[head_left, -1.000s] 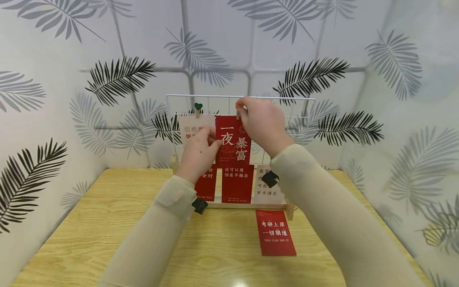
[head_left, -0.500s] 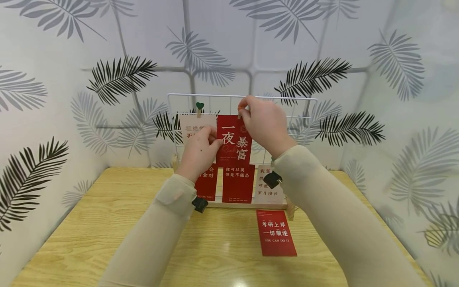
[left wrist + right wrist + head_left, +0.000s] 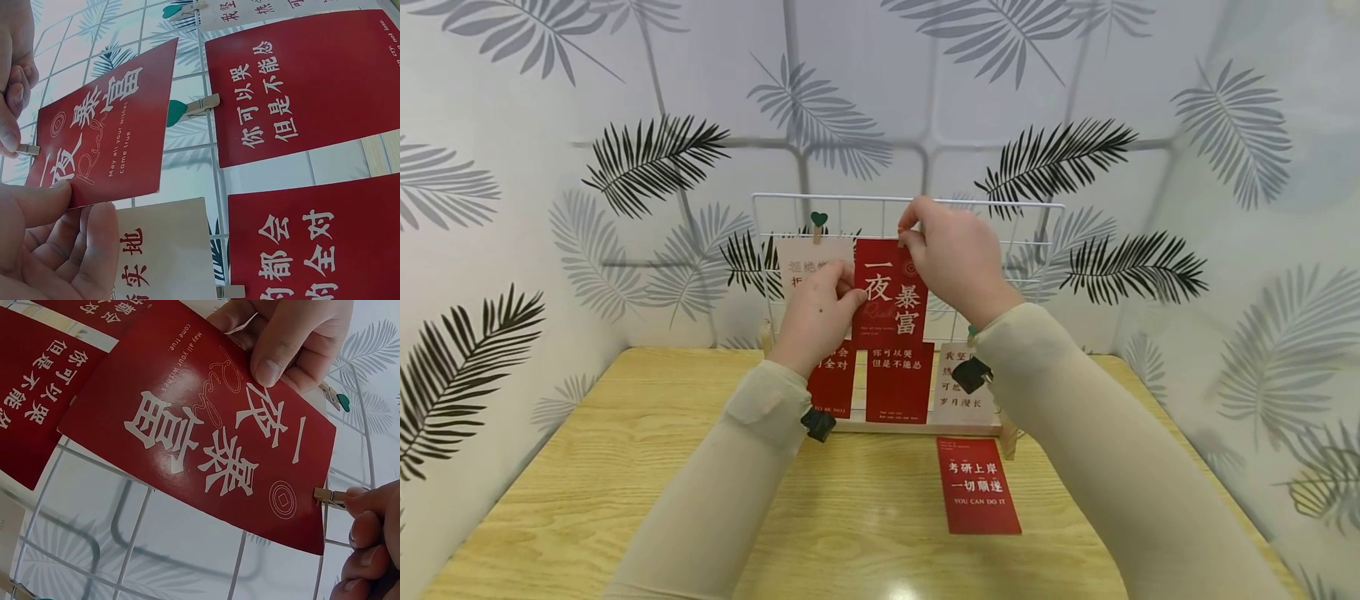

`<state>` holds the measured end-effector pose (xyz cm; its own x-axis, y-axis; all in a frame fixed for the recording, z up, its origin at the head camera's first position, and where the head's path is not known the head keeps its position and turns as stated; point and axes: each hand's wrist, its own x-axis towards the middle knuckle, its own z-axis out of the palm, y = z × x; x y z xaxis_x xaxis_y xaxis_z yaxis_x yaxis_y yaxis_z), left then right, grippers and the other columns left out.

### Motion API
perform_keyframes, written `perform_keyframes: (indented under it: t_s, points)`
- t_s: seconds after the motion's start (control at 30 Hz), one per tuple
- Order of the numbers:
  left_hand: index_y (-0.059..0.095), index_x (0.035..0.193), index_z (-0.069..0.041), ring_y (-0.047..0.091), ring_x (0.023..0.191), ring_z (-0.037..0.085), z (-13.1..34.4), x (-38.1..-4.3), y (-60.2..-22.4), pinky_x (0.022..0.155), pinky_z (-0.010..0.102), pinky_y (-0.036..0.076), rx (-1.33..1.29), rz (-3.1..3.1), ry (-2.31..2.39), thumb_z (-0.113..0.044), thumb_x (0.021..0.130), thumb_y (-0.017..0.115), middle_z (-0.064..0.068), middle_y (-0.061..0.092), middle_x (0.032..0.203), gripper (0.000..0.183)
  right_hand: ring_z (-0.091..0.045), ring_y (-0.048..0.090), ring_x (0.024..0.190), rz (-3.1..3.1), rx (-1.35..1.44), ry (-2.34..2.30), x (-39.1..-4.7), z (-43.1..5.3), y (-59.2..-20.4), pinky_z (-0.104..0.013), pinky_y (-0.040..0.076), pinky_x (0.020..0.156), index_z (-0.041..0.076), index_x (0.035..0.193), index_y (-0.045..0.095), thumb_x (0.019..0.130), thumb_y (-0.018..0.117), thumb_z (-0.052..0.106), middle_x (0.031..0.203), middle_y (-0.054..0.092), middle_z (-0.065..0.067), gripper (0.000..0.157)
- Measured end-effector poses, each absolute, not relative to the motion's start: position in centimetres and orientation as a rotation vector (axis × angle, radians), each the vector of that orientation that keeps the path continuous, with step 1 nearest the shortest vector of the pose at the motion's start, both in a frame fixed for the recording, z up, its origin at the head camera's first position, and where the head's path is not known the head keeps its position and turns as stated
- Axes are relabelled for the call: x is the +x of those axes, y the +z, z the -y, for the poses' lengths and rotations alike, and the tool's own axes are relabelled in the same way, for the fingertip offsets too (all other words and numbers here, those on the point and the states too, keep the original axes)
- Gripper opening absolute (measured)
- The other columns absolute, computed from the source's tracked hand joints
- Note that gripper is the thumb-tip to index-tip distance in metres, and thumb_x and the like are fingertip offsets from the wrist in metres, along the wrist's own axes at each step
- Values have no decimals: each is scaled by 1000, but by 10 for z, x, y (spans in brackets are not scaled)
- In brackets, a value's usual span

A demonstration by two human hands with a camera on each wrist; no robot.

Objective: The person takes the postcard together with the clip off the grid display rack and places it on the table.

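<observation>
A red card with white characters stands against the white wire grid rack. My left hand pinches its left edge, thumb on the printed face and fingers behind. At the card's top edge, my right hand pinches a small wooden clothespin; its jaws sit over the card's edge in the right wrist view. Beside the card hangs a cream card, partly behind my left hand, under a clothespin with a green heart.
Below hang a red card, another red card and a cream card. Another red card lies on the wooden table in front of the rack's wooden base. Leaf-patterned walls enclose the table.
Both hands keep their grip on the card and the clothespin, nearly still. The whole head view shifts slightly.
</observation>
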<state>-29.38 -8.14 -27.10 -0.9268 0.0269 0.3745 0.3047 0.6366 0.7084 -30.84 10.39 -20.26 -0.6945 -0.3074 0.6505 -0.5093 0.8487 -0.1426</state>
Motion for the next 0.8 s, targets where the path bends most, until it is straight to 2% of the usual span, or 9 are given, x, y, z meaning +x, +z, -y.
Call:
perform_keyframes:
  t_s: [0.43,0.8]
  points:
    - [61,110,-14,56,91,22,82,-291,-267,84,38,47,-275,2535,-1221,-21,101,64,3,62,96,12,-19,60,64,2302,639,469,-300,-109,-198,-35,46,58,15,105,68,101,63,21,84,73,-2,9]
    - [59,105,-14,56,87,22,85,-285,-268,78,37,48,-319,2533,-1200,-21,101,63,3,62,93,8,-18,56,65,2362,606,587,-294,-119,-197,-33,44,60,17,110,68,102,63,24,86,71,1,12]
